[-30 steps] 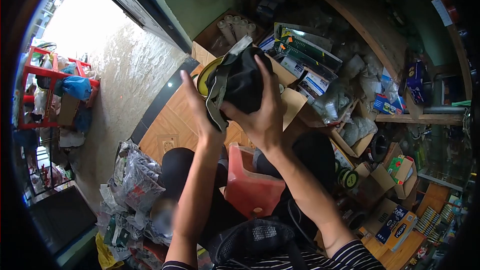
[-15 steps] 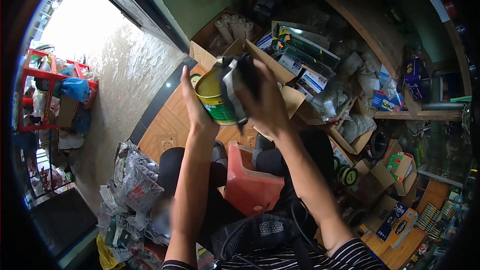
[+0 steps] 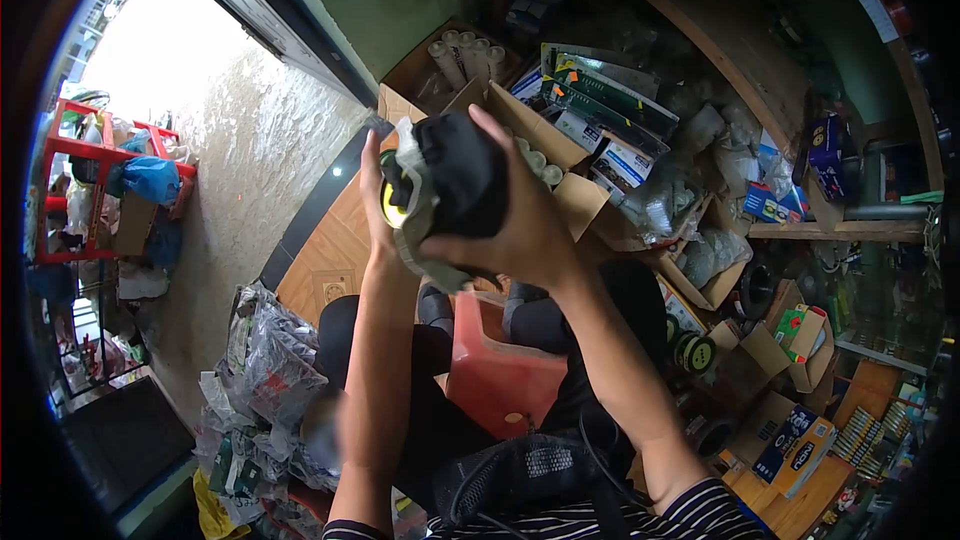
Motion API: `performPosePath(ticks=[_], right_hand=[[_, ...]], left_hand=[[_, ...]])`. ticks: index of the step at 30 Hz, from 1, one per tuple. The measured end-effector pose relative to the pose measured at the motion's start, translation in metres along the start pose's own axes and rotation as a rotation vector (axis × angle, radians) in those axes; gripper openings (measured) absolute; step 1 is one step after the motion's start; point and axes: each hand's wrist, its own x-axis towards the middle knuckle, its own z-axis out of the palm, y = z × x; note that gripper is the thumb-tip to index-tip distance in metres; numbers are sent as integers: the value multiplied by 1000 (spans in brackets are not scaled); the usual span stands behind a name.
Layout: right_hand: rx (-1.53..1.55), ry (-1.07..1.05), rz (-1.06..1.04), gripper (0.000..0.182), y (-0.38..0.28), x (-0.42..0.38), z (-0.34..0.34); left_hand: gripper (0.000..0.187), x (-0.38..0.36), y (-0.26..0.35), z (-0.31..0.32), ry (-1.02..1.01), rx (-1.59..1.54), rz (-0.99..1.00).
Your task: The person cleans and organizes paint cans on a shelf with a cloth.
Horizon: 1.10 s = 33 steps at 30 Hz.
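Note:
My left hand is wrapped round the left side of a green-and-yellow tin can. Only a yellow patch of the can shows; the rest is hidden behind cloth. A crumpled black cloth with a pale grey edge bulges over it. Gripping that cloth from the right is my right hand, thumb below and a finger raised along the top. Both hands are held up in front of me, above a red plastic stool between my legs.
Open cardboard boxes with white tubes stand beyond my hands. Packaged goods and plastic bags crowd the right. Grey plastic wrappings pile up at my left, and a red rack stands farther left.
The can has turned and its open mouth and green label are now hidden. The black cloth has shifted left across it, and my right hand has turned with it.

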Motion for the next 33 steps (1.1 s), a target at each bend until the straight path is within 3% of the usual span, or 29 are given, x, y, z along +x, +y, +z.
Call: performPosePath(ticks=[1, 2, 4, 7, 10, 14, 18, 20, 22, 24, 25, 26, 28, 30, 31, 32, 33], right_hand=[[-111, 32, -81, 126, -2, -2, 6], [-220, 60, -160, 129, -4, -3, 12], [-277, 106, -261, 130, 3, -1, 21], [-294, 169, -310, 123, 2, 3, 24], [-366, 235, -389, 115, -4, 8, 20], [-246, 267, -351, 105, 2, 1, 18], [-391, 292, -397, 64, -4, -1, 16], [-424, 365, -412, 50, -8, -3, 10], [-74, 524, -36, 31, -15, -7, 8], [262, 585, 89, 27, -34, 2, -12], [404, 547, 28, 33, -44, 6, -12], [542, 518, -26, 41, -56, 9, -15], [603, 394, -198, 50, -81, 13, -8], [456, 311, -347, 48, -85, 15, -10], [390, 274, -425, 47, -87, 16, -11], [210, 199, -407, 42, -79, 17, -15], [23, 124, -403, 38, -71, 19, -18]], left_hand=[[67, 16, 1, -27, -4, 27, 31], [61, 45, -15, -81, -64, 116, 281], [51, 30, -23, -63, -268, 158, 317], [54, -1, -32, -30, -148, 13, 297], [56, -12, -39, -28, -398, -269, 238], [66, -23, -27, -6, -350, -321, 167], [81, -20, -9, 18, -178, -270, 161], [84, -22, -8, 15, -328, -317, 84], [74, -27, -7, 13, -274, -158, 56], [73, -25, -4, 25, -124, -80, 49], [63, -22, -4, 20, -191, 4, 67], [56, -26, -6, 36, -100, 27, 148], [56, -25, -15, 33, -173, -28, 119], [61, -21, -26, 27, -339, -41, 157], [62, -19, -30, 25, -282, -54, 101], [64, -18, -33, 24, -223, -68, 49], [56, -18, -36, 20, -344, -153, 67]])
